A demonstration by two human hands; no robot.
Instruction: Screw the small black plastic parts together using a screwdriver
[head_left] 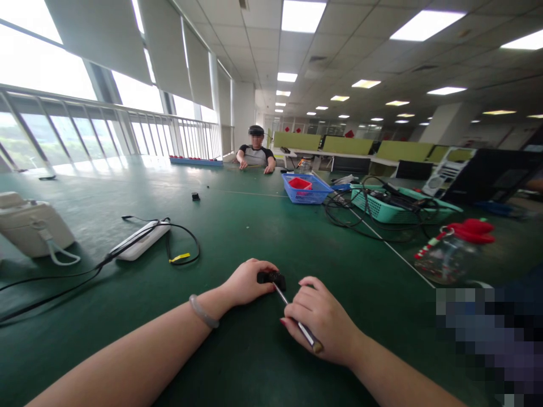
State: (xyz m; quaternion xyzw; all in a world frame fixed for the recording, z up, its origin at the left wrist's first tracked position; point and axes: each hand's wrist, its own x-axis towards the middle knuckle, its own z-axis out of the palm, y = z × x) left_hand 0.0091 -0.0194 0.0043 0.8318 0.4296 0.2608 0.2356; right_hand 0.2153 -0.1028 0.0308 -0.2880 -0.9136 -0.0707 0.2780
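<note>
My left hand [250, 281] is closed around a small black part [274, 278] and rests low over the green table. What exactly the part is, I cannot make out. In my right hand [318, 316] is a thin screwdriver [304, 329] with a metal shaft, its fingers wrapped round the handle. The shaft slants up and left, and its tip meets the black part near my left fingertips. A little black block [195, 196] lies by itself farther off on the table.
To the left are a white power strip [142, 240] with black cables and a beige case [34, 226]. A blue basket [306, 192], a green basket [373, 206] with cables, and a red-lidded jar [449, 257] stand right. Another person [255, 152] sits across the green table [237, 226].
</note>
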